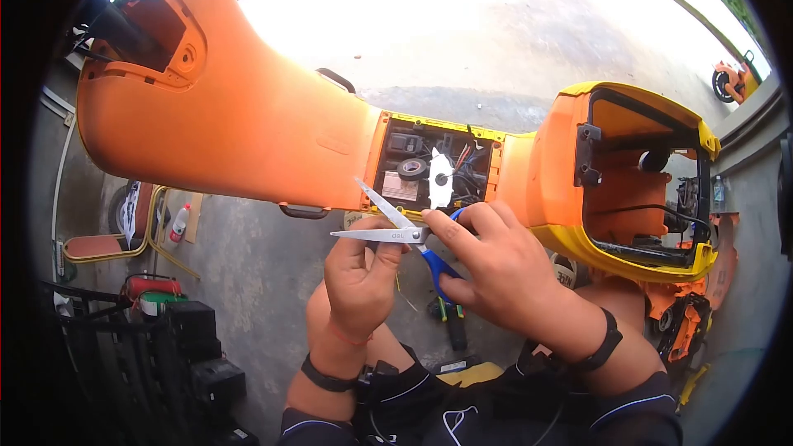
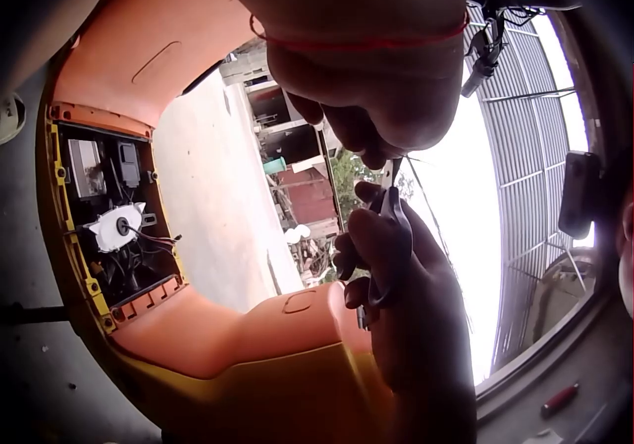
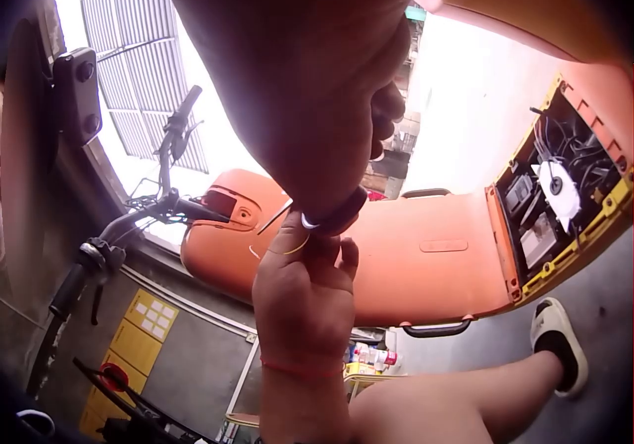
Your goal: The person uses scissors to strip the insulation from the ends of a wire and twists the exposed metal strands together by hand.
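My right hand (image 1: 508,272) grips the blue handles of a pair of scissors (image 1: 382,235), with fingers and thumb at the loops. Their silver blades are spread apart and point left, in front of the left hand's fingertips. My left hand (image 1: 361,285) has its fingers curled and its thumb against them, pinching a thin yellow strand (image 1: 402,291) that hangs below it. The right wrist view shows this strand (image 3: 282,253) looping beside the left thumb. Both hands are close together, on the near side of an open compartment (image 1: 496,149) in an orange body shell (image 1: 273,116).
Inside the compartment are a roll of black tape (image 1: 412,168), a white piece (image 1: 440,186) and several wires. To the right stands a yellow-rimmed shell opening (image 1: 611,260). A bottle (image 1: 179,223) and black boxes (image 1: 194,330) stand at left. A foot in a sandal (image 3: 563,350) is on the floor.
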`<state>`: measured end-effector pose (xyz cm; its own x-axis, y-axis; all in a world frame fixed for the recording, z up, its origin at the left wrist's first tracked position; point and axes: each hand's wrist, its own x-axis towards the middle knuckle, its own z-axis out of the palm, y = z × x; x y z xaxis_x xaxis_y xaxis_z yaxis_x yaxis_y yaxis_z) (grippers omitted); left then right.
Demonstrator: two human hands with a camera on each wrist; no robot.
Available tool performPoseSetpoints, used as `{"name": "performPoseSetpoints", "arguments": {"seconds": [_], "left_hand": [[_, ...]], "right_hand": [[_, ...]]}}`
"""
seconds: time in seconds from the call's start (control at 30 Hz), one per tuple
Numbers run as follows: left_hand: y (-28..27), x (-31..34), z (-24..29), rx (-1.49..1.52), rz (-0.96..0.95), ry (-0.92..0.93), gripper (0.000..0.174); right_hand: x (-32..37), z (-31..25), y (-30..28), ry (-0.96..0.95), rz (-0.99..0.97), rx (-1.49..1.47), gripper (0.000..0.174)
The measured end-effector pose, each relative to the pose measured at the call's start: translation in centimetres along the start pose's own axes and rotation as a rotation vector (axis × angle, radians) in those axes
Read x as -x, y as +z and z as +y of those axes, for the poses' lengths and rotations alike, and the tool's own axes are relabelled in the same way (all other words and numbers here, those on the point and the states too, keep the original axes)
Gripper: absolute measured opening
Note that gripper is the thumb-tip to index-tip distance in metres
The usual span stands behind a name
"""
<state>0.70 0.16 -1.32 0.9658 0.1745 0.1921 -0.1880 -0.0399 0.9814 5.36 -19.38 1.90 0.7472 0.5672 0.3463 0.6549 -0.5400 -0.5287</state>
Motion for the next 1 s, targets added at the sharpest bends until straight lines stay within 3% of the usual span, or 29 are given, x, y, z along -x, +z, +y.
{"name": "performPoseSetpoints", "arguments": {"seconds": [1.0], "left_hand": [[-0.89,0.05,-0.11,-0.113,-0.028,-0.019,0.014]], "right_hand": [[-0.06,0.17,0.51,-0.002,-0.013,0.043,0.057]]}}
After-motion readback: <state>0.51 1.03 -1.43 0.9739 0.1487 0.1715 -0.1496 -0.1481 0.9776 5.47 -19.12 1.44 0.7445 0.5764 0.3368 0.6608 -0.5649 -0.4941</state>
